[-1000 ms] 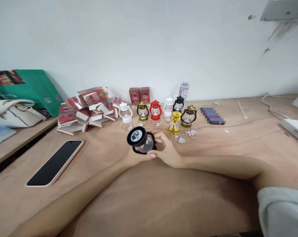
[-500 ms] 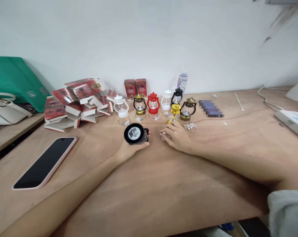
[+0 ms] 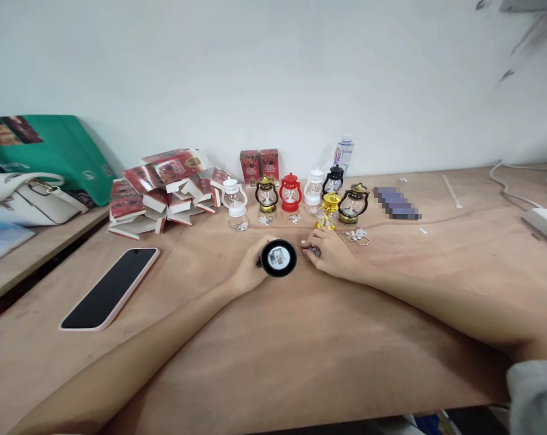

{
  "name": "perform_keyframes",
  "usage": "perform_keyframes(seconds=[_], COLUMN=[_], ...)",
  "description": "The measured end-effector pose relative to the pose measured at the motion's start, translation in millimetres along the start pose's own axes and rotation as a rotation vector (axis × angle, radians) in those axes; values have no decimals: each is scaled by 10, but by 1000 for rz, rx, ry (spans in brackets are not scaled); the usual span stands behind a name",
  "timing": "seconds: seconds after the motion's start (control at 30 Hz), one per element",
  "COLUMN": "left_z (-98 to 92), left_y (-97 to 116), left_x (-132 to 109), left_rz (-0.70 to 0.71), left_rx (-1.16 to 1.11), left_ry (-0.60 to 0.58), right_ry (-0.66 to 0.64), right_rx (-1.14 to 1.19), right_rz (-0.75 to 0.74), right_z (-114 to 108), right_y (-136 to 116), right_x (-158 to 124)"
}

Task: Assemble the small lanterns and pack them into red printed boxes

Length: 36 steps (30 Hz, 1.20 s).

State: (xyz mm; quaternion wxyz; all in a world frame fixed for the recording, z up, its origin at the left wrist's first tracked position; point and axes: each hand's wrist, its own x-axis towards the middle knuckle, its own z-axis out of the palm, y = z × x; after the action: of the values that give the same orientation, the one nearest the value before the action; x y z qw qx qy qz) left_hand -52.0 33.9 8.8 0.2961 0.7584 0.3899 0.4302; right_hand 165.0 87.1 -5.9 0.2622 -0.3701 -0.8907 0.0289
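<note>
My left hand [image 3: 252,267] is closed around a small black lantern [image 3: 278,258], tipped so its round base, with a pale disc in the middle, faces me. Close by on the right, my right hand [image 3: 330,254] rests on the table with curled fingers over small white and metal pieces [image 3: 303,243]; what lies between the fingertips is too small to make out. Just behind that hand stands a gold lantern [image 3: 330,208]. A row of small lanterns spans the back: white [image 3: 234,198], black and gold [image 3: 267,194], red [image 3: 290,193], among others.
Crumpled red boxes [image 3: 165,187] pile up at back left, near a green bag [image 3: 83,151] and a white handbag [image 3: 24,196]. Two red boxes [image 3: 259,168] and a bottle [image 3: 345,151] stand by the wall. A phone [image 3: 110,290] lies left; clusters of small parts [image 3: 357,235] lie before the lanterns.
The black lantern has swung right in my left hand, its base now turned squarely toward me and nearer my right hand. The view has shifted slightly left; my right hand stays at the small pieces.
</note>
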Motion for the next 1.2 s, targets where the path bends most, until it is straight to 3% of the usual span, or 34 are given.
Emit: perform_keyframes(seconds=[0.2, 0.43, 0.77, 1.03, 1.2], left_z=[18, 14, 30, 32, 33], left_y=[-37, 4, 3, 70, 54], left_x=[2, -3, -4, 2, 3], left_rz=[17, 24, -1, -35, -31], left_rx=[-10, -9, -9, -3, 0], left_ry=[-18, -45, -95, -128, -126], right_ry=[19, 443, 578, 389, 241], right_rx=[112, 517, 725, 675, 513], right_rz=[65, -86, -95, -211, -259], right_z=[14, -73, -99, -446, -577], right_y=[28, -158, -421, -517, -515], right_x=[5, -121, -260, -155, -98])
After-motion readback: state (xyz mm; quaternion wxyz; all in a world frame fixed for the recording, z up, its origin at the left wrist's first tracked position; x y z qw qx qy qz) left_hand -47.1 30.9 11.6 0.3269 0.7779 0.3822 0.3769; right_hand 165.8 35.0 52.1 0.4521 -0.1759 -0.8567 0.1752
